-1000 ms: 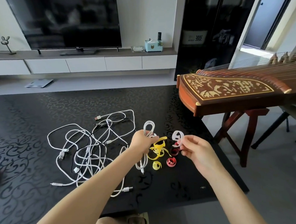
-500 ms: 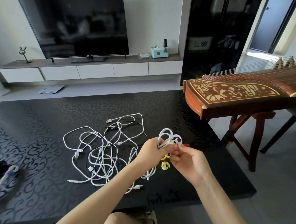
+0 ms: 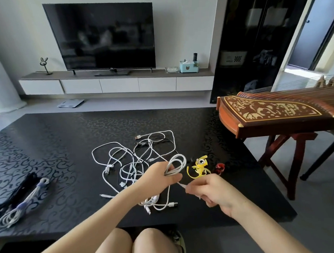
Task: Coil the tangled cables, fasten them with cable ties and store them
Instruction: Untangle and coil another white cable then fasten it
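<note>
Since the frame half a second back, right hand has pulled away from left hand toward the near right, and the loose ties it covered are now in view.

Left hand grips a coiled cable, white, fingers curled round its middle; the loop stands up past the fingers and the tails hang down to the table. Right hand pinches the end of a thin white tie between thumb and fingertips, other fingers curled in. The tie runs from that pinch to the underside of the left hand; I cannot tell whether it goes round the coil.

Tangled cables, mostly white with one or two dark strands, lie spread on the table just left of and behind the left hand. The left forearm crosses over their near edge and hides part of them.

Yellow ties lie curled just beyond the hands, red ties just right of them.

Far left of table: a tied bundle of pale cable, with a black bundle beside it.

Right of the table, apart from it: a zither on a wooden stand. Television on the back wall.
</note>
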